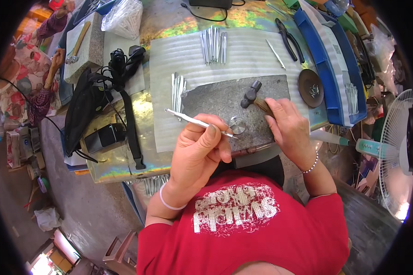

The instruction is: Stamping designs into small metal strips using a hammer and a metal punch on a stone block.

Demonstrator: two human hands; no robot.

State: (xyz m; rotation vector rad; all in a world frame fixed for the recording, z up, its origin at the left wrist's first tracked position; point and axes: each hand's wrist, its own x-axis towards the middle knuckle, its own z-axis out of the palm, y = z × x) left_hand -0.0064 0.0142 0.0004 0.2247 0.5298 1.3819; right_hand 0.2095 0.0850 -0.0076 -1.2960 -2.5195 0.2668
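My left hand (198, 149) is closed in a pinch around a slim silvery-white rod (186, 118), tilted with its dark, narrow end toward the stone slab (211, 98). My right hand (293, 130) is closed on the wooden handle of a hammer (251, 94), whose dark head rests on or just above the slab. Between the hands, a small round shiny metal disc (237, 124) sits on the slab near its front edge. Left of the slab lies a small bunch of similar rods (176, 94). A larger row of rods (213, 46) lies beyond it.
Black-handled pliers (289, 41) and a single rod (275, 53) lie at the far right. A brown dish (304, 82) holds small metal pieces beside a blue tray (314, 59). A black bag (85, 105) lies left. A fan (394, 151) stands right; a co-worker (32, 78) is far left.
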